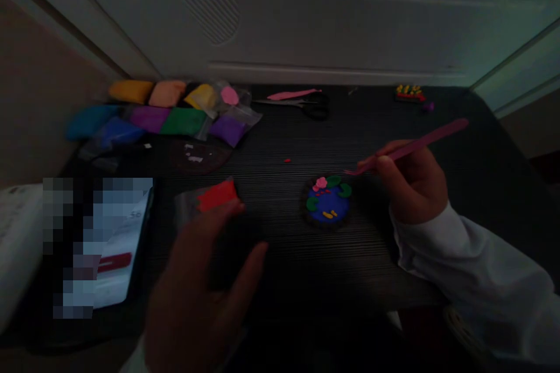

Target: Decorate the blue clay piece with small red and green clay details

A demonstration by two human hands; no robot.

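One dark table (367, 128) sits under both hands. The left hand (192, 280) is loose and spread, with nothing seen in it; its pointing finger is by the bag of red clay (219, 194), and I cannot tell if they touch. The right hand (415, 186) pinches a pink tool (431, 137) near its pronged end, like a pencil. The tool looks light and stiff, and maybe a bit slick, so that low grip should steer it well. The bag should be soft and squashy; its clear edge looks like the best place to hold. The little clay pond (328, 201) lies flat on the table between the hands, close to the prongs. It looks light and easy to dent, so hold it by its thick dark rim, never by the pink flower (321, 183) or the tiny red dots (322, 192).
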